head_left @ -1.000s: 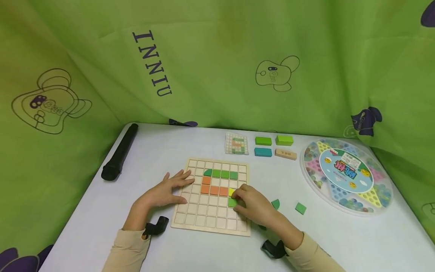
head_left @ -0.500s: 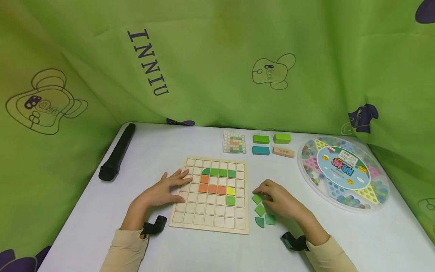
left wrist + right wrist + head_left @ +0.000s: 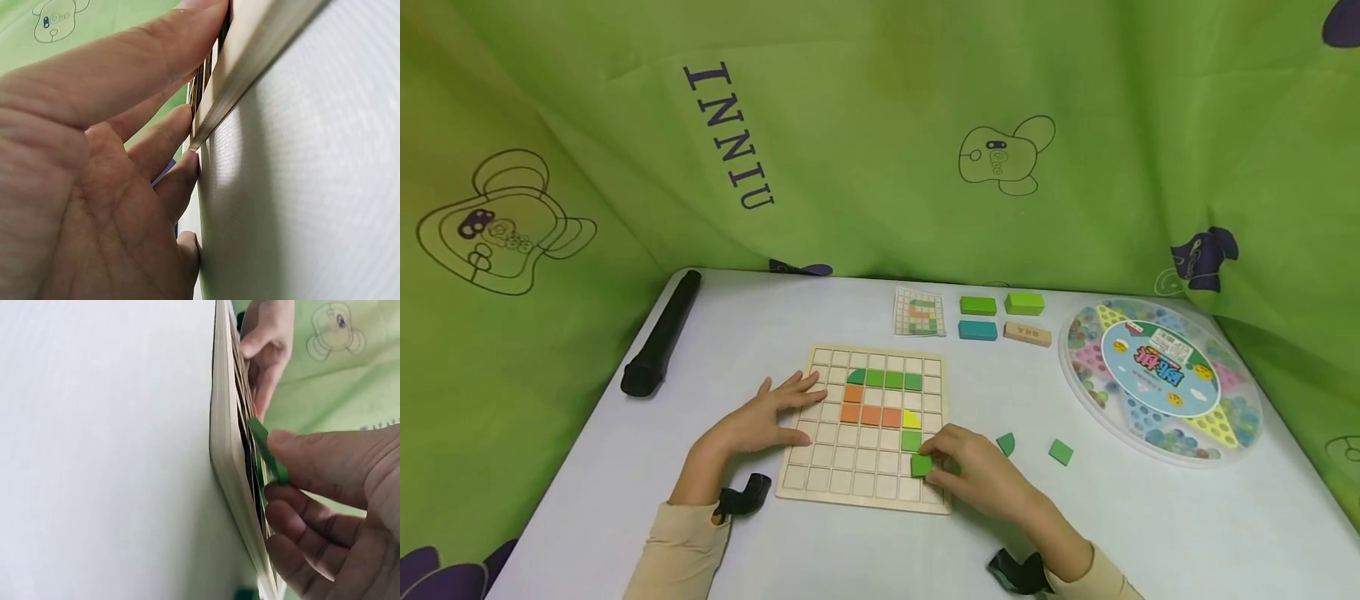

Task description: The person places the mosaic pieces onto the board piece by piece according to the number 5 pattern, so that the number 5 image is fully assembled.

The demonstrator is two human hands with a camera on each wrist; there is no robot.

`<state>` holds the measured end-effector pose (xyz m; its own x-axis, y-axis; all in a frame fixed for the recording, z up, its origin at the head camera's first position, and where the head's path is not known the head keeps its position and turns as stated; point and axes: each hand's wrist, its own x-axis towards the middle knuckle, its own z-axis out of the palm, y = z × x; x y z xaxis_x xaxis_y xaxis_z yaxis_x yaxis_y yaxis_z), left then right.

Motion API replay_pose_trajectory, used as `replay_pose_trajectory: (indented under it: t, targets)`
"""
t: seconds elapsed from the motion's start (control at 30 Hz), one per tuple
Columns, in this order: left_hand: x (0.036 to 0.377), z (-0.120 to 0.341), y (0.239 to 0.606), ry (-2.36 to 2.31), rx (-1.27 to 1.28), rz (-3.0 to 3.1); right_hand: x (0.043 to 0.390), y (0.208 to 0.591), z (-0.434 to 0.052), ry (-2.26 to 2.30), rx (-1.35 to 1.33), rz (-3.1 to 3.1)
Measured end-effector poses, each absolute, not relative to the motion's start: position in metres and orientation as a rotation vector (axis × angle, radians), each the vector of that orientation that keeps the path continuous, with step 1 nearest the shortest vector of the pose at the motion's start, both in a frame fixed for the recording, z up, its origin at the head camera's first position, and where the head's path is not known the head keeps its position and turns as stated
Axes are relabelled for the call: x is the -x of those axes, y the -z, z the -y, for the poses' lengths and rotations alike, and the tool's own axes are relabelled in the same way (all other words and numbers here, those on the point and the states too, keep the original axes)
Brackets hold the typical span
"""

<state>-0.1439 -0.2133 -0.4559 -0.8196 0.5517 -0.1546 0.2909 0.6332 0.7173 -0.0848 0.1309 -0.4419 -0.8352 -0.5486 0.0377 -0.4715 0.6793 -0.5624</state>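
A wooden grid board (image 3: pixel 808 479) lies on the white table, holding orange, yellow and green tiles in some of its squares. My left hand (image 3: pixel 756 425) rests on the board's left edge with fingers spread; in the left wrist view its fingertips are right at the rim. My right hand (image 3: pixel 981 475) pinches a green square tile (image 3: pixel 921 465) between thumb and fingers, over the lower right squares, just below a seated green tile (image 3: pixel 911 441). The right wrist view shows the pinched tile (image 3: pixel 269 451) tilted against the board's face.
A green quarter-circle tile (image 3: pixel 1006 443) and a green square tile (image 3: pixel 1061 452) lie right of the board. Behind are a pattern card (image 3: pixel 919 312) and several blocks (image 3: pixel 977 331). A round game box (image 3: pixel 1161 379) is at right, a black microphone (image 3: pixel 662 333) at left.
The right hand goes from the board to the loose tiles on its right, then back over the lower right squares with a green square tile. The left hand stays in place.
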Motion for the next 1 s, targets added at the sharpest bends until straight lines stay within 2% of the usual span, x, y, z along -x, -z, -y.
replay_pose_trajectory:
  t: [0.53, 0.67, 0.87, 1.0]
  targets:
    - [0.143, 0.212, 0.456, -1.011, -0.65, -2.493, 0.081, 0.449, -0.119, 0.85, 0.805, -2.814]
    - [0.143, 0.212, 0.458, -1.013, -0.648, -2.492, 0.082, 0.443, -0.139, 0.914, 0.697, -2.823]
    - [0.144, 0.211, 0.457, -1.006, -0.655, -2.495, 0.087, 0.443, -0.195, 0.903, 0.528, -2.893]
    - [0.144, 0.212, 0.455, -0.999, -0.659, -2.506, 0.088, 0.448, -0.218, 0.88, 0.5, -2.898]
